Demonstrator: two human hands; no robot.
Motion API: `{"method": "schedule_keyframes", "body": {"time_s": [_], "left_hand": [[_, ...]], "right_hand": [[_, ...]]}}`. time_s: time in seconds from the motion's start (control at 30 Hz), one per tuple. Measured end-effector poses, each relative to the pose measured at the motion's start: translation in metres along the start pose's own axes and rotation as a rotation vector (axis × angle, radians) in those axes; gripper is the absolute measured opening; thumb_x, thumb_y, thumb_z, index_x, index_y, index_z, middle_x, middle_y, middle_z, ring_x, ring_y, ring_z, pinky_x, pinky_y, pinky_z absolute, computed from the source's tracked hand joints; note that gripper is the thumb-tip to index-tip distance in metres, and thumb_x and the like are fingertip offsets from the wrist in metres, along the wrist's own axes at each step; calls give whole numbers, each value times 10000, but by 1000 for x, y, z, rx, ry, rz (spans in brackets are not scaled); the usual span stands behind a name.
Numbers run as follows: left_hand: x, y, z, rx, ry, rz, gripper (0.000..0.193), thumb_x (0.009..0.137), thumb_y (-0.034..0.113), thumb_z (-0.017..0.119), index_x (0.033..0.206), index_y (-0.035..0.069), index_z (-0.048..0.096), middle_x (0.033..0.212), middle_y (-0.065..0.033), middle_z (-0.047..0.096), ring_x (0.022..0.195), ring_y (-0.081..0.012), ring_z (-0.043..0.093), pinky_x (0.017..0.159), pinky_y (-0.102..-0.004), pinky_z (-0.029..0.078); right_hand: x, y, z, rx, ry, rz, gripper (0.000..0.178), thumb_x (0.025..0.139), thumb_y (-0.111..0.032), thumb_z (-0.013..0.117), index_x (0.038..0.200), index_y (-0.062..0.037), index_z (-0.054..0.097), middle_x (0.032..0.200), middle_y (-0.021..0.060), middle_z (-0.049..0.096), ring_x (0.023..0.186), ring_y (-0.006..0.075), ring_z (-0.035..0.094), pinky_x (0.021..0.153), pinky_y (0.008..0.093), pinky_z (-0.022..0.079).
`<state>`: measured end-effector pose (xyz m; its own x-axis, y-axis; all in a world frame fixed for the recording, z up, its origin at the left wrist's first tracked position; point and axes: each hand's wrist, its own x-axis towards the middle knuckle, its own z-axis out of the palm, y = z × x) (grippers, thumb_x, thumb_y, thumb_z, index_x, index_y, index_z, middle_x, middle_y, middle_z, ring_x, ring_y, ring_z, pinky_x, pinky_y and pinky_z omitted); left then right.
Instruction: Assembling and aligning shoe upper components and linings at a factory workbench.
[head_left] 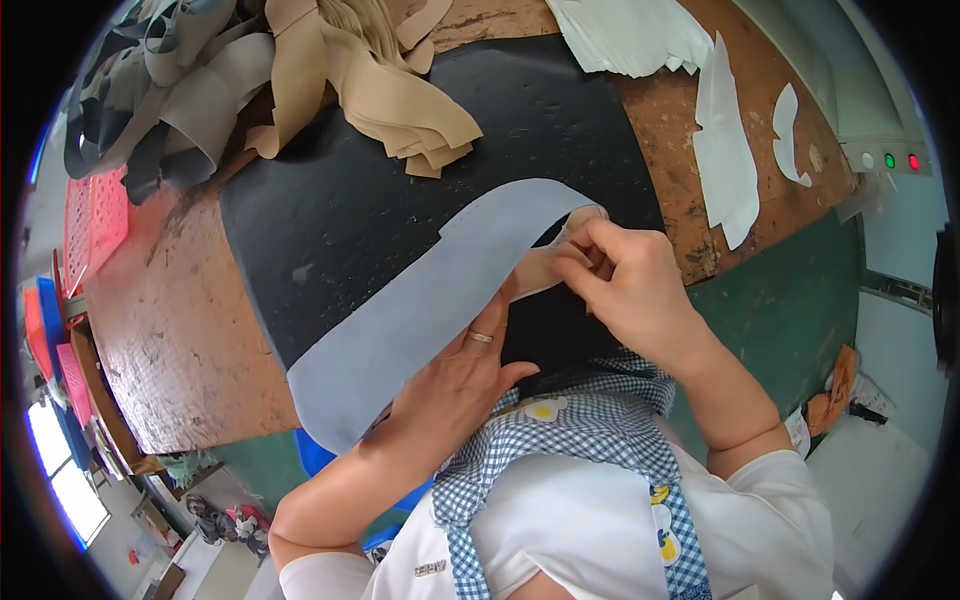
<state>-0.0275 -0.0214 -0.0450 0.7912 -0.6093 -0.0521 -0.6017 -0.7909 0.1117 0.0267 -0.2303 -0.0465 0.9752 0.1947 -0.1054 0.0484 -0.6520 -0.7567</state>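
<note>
A long, wide grey-blue strip of leather-like material (430, 265) slants across in front of me. Its far right end curls over, showing a pale beige underside. My right hand (630, 290) is closed in a pinch on that curled end. Beneath the strip, my left hand (455, 380) bears it, thumb out to the side and a ring on one finger. Its fingertips are hidden behind the strip, close to the folded-back pale part. The near left end of the strip lies over my left forearm. Below all this is a black mat (330, 240).
Stacked tan pieces (400, 100) and grey-and-dark curled strips (200, 110) lie at the far left. White cut pieces (725, 150) rest on the worn wooden table (180, 350) at the right. A pink basket (95, 225) stands left. A machine with lit buttons (890, 160) is at the right.
</note>
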Motion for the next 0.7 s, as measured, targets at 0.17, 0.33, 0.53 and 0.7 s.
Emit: {"method": "schedule_keyframes", "body": {"time_s": [0.17, 0.33, 0.53, 0.7], "left_hand": [[9, -2, 3, -84, -7, 15, 988, 758, 570, 697, 1523, 57, 340, 1410, -138, 404, 1260, -327, 436, 1048, -483, 391], [19, 1, -7, -26, -106, -4, 1007, 767, 609, 655, 1521, 30, 324, 1372, -112, 432, 1163, -279, 464, 999, -412, 425], [20, 1, -9, 54, -120, 10, 1008, 783, 645, 616, 1518, 19, 327, 1318, -92, 454, 1124, -226, 479, 969, -356, 445], [27, 3, -8, -37, -150, -24, 987, 753, 559, 705, 1544, 116, 314, 1200, -115, 496, 1071, -284, 513, 844, -407, 478]], "right_hand": [[-3, -2, -8, 315, -55, 205, 83, 930, -40, 647, 906, 37, 634, 666, 50, 642, 561, 69, 613, 507, 223, 504], [-4, 9, 2, 227, 65, 96, 102, 932, -51, 644, 883, 33, 615, 653, 62, 643, 549, 79, 620, 475, 230, 494], [-3, 10, 2, 141, 65, 70, 112, 929, -60, 641, 861, 18, 599, 625, 78, 641, 537, 113, 643, 469, 250, 482], [-4, 6, 8, -1, 162, -37, 105, 911, -58, 659, 865, 12, 596, 643, 97, 648, 522, 171, 650, 496, 277, 497]]}}
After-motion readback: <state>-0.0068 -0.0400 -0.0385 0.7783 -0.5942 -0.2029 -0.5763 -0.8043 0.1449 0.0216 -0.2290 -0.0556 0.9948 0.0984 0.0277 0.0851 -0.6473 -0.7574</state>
